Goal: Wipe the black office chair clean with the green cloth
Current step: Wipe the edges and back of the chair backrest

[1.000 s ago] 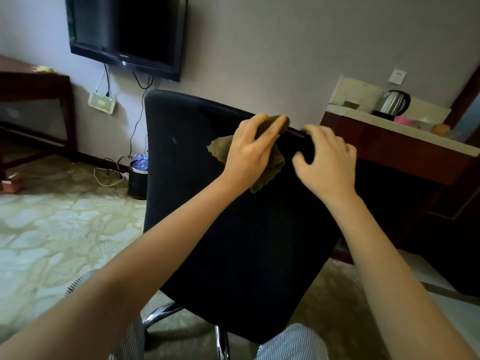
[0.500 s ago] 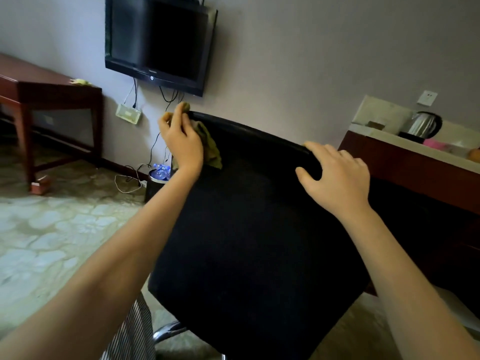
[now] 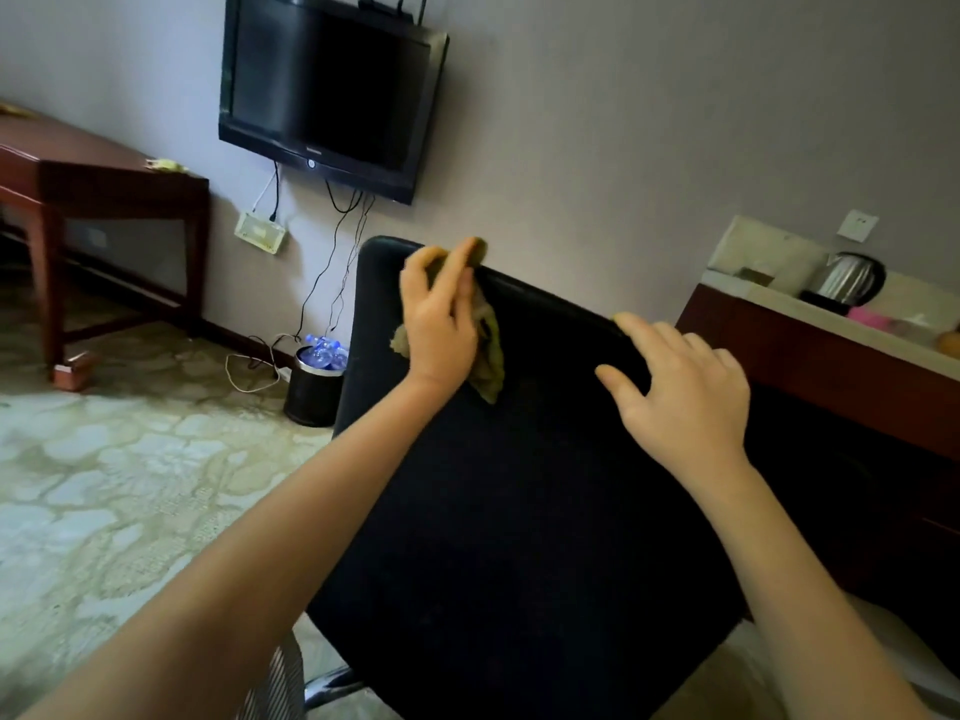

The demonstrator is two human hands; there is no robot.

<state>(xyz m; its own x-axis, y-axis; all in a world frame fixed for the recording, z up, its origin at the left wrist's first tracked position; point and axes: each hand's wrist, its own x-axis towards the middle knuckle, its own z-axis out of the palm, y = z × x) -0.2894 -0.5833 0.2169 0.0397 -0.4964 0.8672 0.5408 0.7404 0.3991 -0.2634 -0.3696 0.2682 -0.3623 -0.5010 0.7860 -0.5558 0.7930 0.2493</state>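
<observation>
The black office chair [image 3: 519, 511] fills the middle of the view with its backrest turned toward me. My left hand [image 3: 441, 314] holds the green cloth [image 3: 491, 356] against the backrest's top edge near its left corner, fingers curled over the rim and the cloth. Part of the cloth hangs down below the hand. My right hand [image 3: 680, 392] lies farther right on the backrest, fingers spread and fairly straight, fingertips at the top rim.
A black TV [image 3: 327, 96] hangs on the wall above the chair. A small bin of plastic bottles [image 3: 317, 387] and loose cables sit left of the chair. A wooden table [image 3: 104, 184] stands left; a cabinet [image 3: 831, 376] with a kettle [image 3: 847, 280] stands right.
My left hand swept the cloth left along the top edge to the corner, then came back a little right. My right hand's fingers loosened from gripping the rim to lying flatter.
</observation>
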